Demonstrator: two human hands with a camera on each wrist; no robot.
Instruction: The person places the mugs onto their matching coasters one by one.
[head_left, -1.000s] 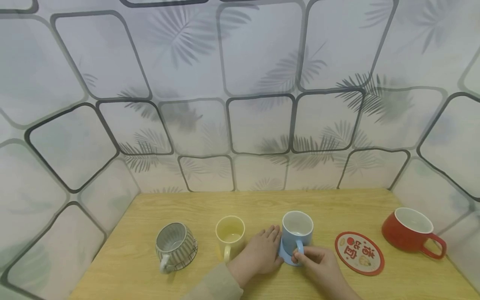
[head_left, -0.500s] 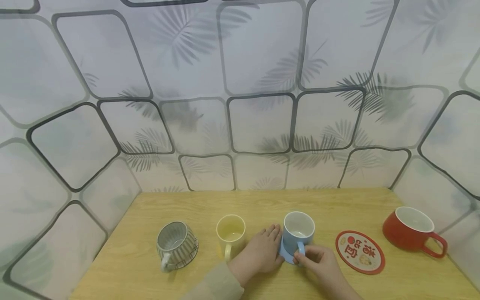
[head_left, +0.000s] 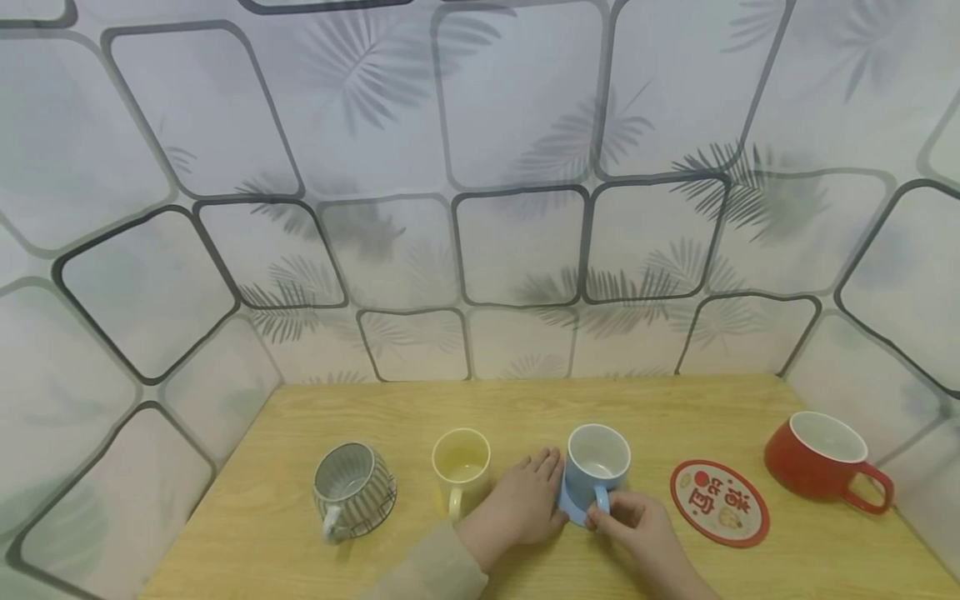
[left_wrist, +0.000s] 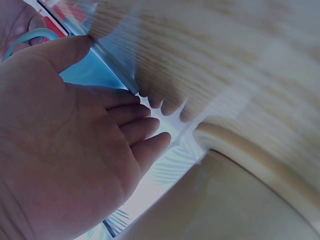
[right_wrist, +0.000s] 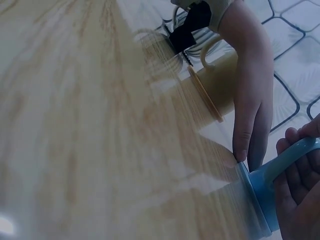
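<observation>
A blue mug (head_left: 594,475) with a white inside stands on a blue coaster (head_left: 572,510) near the middle of the table. My right hand (head_left: 637,529) pinches the mug's handle between thumb and fingers; the blue handle (right_wrist: 292,159) also shows in the right wrist view. Lying flat on the left side is my left hand (head_left: 525,504), its fingers stretched forward. In the left wrist view, the thumb (left_wrist: 75,52) and forefinger of that hand are right at the edge of the coaster. A yellow mug (head_left: 459,477) stands just left of the left hand, partly overlapped by the wrist.
A grey ribbed cup (head_left: 351,492) sits on a checked coaster (head_left: 382,512) at the left. To the right lies a round red-rimmed coaster (head_left: 720,503) with printed characters, then a wide red mug (head_left: 806,467). Patterned cloth walls (head_left: 517,250) enclose the wooden table (head_left: 525,400).
The blue mug has shifted very slightly toward me over its coaster, with the right hand on its handle. My left hand has stayed in place.
</observation>
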